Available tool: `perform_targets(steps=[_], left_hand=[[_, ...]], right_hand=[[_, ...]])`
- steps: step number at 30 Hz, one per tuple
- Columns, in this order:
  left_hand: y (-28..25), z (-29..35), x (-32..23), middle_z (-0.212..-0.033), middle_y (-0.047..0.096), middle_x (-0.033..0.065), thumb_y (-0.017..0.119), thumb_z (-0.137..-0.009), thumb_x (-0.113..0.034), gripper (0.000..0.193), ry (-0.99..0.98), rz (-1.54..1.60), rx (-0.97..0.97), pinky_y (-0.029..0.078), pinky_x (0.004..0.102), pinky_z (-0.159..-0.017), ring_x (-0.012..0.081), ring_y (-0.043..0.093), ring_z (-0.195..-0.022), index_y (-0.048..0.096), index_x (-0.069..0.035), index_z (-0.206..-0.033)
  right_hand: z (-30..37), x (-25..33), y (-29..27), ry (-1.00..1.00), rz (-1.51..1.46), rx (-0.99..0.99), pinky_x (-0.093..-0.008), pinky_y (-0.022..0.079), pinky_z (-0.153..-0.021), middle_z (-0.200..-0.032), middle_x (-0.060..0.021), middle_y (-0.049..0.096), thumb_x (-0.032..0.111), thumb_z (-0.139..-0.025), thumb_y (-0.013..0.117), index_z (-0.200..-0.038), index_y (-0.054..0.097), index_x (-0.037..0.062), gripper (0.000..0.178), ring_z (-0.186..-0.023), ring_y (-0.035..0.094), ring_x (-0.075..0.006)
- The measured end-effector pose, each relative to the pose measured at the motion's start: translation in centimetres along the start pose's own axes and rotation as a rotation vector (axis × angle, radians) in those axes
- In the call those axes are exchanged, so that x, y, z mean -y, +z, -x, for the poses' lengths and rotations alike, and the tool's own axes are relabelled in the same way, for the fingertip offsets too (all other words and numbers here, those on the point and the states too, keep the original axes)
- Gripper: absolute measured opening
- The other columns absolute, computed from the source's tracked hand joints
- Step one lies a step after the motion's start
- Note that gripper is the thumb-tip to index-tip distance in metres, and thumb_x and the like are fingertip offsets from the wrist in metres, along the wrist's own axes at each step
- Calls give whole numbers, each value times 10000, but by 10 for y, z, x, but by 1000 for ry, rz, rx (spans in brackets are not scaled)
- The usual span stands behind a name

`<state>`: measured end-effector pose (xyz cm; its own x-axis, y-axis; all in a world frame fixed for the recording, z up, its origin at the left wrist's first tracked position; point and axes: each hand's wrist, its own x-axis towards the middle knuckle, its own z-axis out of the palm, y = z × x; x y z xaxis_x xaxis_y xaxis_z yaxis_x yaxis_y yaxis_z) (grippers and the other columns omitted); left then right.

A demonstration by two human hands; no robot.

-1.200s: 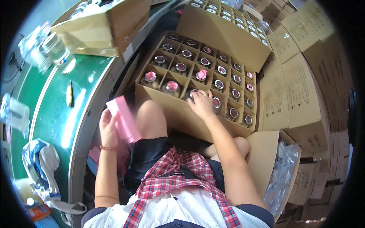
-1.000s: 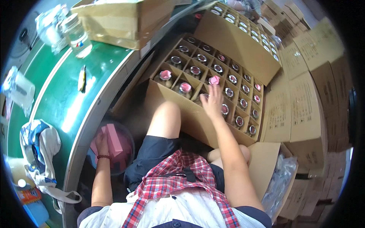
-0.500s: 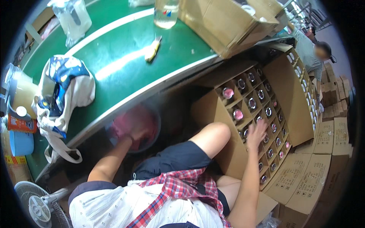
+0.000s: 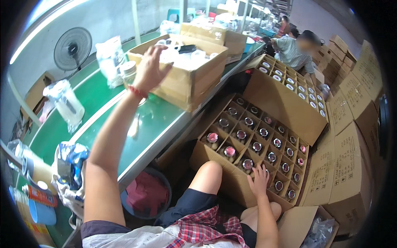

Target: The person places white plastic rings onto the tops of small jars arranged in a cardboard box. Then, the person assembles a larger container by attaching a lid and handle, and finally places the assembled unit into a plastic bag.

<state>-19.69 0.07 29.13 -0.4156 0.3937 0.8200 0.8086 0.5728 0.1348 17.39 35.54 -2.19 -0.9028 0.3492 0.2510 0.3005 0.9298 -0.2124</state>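
Observation:
My left hand [image 4: 152, 70] is raised over the near left corner of an open cardboard box [image 4: 165, 89] on the green workbench, fingers spread and nothing visible in them. White ring-shaped items, perhaps rolls [image 4: 200, 54], fill that box. A clear jar with a pale lid [image 4: 127, 71] stands close to my left wrist. Lower right, my right hand [image 4: 259, 180] lies with fingers apart on the near side of a divided carton [image 4: 225, 168]. Its cells hold round containers with shiny silver rims [image 4: 263, 132]; a few show pink inside, like this pink-filled one [image 4: 229, 151].
Below the bench edge sits a bucket [image 4: 168, 186] of dark pink cloth pieces [image 4: 145, 194]. Behind the divided carton stands another one with white-topped containers [image 4: 290, 80]. Stacked cartons [image 4: 343, 165] line the right. A cloth bag [image 4: 68, 182] hangs at the left; a co-worker [image 4: 295, 51] is farther off.
My left hand has come out of the bucket of pink cloth and up to the box on the bench. My right hand remains at the divided carton. The view has tilted upward.

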Motion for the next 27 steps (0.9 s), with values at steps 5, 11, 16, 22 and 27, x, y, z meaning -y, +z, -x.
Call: perform_targets(steps=[5,11,16,22,27], left_hand=[[80,-94,105,-1462,331,213,734,-695,-562,1006,-145,-146,662,273,387,-1120,325,304,-1365,300,-40,-1439],[150,-108,116,-1441,375,195,733,-661,-617,1103,-568,-236,1228,397,432,-1031,322,377,-1319,233,-58,-1470],[177,-126,141,-1408,396,194,733,-659,-578,1063,-474,-448,1285,401,430,-1019,323,392,-1297,253,-66,-1456],[205,-133,137,-1369,420,192,733,-657,-532,1015,-417,-505,1334,407,428,-1005,325,411,-1271,276,-75,-1440],[197,-136,128,-1336,441,190,733,-655,-493,977,-385,-535,1357,411,426,-993,326,426,-1250,295,-83,-1426]], right_hand=[[50,-42,3,237,2,-48,-571,178,-1084,-1422,-120,396,325,-866,584,-1283,501,103,480,-1374,260,-337],[49,-52,-21,366,-4,12,-550,134,-1106,-1421,-133,401,392,-905,518,-1313,482,108,499,-1392,228,-327],[48,-46,-10,368,-38,-84,-539,154,-1098,-1364,-127,458,394,-861,585,-1252,521,100,493,-1361,284,-329],[40,-46,-17,428,-63,-139,-536,175,-1085,-1287,-120,509,361,-816,630,-1160,569,100,436,-1328,328,-320],[33,-40,-17,464,-49,-55,-526,216,-1060,-1254,-115,524,316,-786,658,-1137,581,111,414,-1302,348,-339]])
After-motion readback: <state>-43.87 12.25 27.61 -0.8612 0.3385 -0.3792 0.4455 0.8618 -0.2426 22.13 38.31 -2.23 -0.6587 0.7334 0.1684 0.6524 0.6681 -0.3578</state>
